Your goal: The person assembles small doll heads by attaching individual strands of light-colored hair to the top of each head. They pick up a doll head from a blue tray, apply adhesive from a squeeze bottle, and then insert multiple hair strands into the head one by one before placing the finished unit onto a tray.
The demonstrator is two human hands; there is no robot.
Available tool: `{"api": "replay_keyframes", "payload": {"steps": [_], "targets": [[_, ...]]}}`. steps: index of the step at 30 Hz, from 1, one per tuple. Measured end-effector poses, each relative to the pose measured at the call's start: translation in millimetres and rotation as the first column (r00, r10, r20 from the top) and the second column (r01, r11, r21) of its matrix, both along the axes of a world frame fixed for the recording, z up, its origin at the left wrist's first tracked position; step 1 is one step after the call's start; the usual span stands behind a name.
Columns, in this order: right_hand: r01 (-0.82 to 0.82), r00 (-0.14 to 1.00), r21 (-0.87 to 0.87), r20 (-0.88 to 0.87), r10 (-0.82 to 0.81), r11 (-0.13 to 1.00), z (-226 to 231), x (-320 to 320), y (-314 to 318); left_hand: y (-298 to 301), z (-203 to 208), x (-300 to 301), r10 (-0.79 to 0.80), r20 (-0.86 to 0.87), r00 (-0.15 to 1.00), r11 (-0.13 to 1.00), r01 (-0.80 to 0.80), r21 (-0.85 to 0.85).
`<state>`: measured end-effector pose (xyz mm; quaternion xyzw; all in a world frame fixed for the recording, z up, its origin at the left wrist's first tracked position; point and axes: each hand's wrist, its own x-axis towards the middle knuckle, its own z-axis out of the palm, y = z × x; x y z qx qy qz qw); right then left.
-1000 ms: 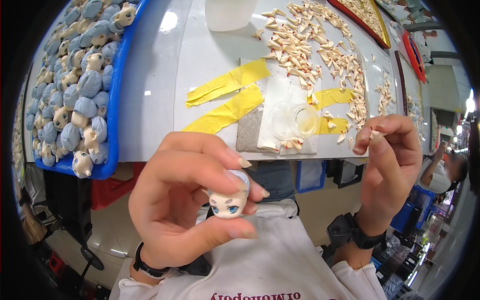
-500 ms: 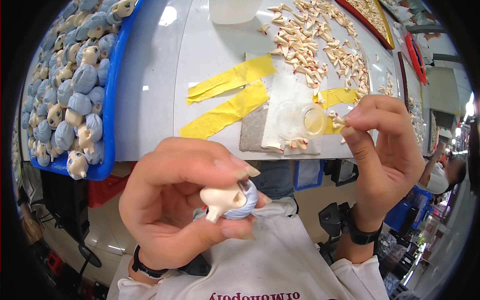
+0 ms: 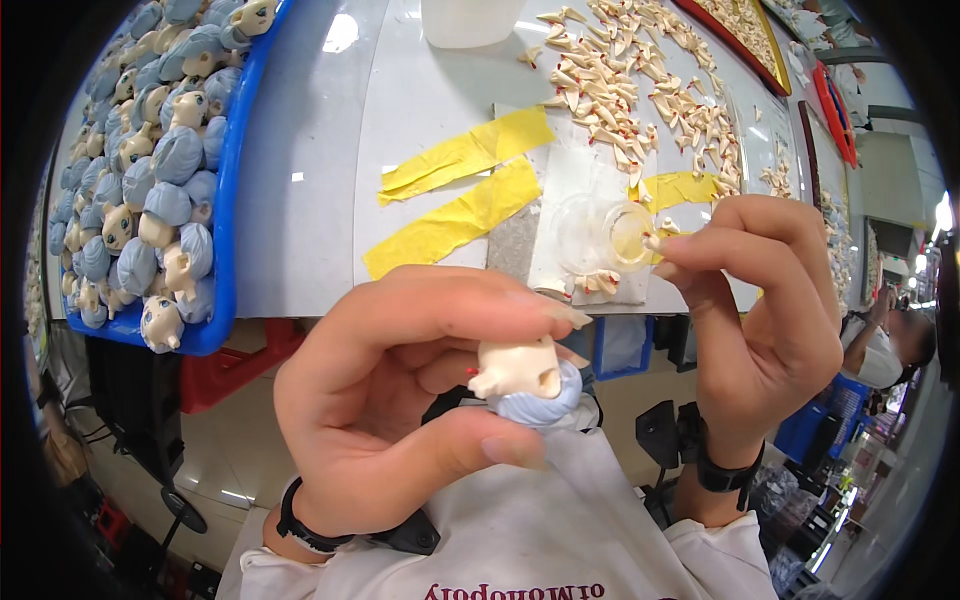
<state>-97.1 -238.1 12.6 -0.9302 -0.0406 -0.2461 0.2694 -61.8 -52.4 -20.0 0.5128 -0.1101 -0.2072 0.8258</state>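
My left hand is closed round a small doll head with cream plastic and light blue moulded hair. The head lies tilted between thumb and fingertips; a hollow shows on its cream side, and a small red bit sticks out at its left. To the right, my right hand pinches a tiny cream pointed piece between thumb and forefinger. That piece is just beside the rim of a small clear plastic cup at the table's near edge. A few similar pieces lie in front of the cup.
A blue crate full of blue-haired doll heads stands at the left. Many cream pieces with red ends lie scattered farther back. Yellow tape strips cross the white table. A white tub stands behind; another person sits far right.
My left hand has moved right with the doll head, which has turned a little. My right hand has shifted left with the small piece, closer to the cup and the doll head.
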Motion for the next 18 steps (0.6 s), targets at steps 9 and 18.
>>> {"api": "replay_keyframes", "payload": {"steps": [9, 18], "targets": [[-0.160, 0.967, 0.489, -0.097, 0.235, 0.858, 13.4, -13.0, 23.9, -4.7, -1.0, -1.8, -0.028, 0.059, 0.998, 0.998, 0.031, -0.047], [-0.115, 0.990, 0.299, -0.048, 0.135, 0.947, 10.1, -17.8, 33.9, 6.7, -5.2, 0.4, -0.100, 0.213, 0.972, 0.994, 0.089, 0.059]]}}
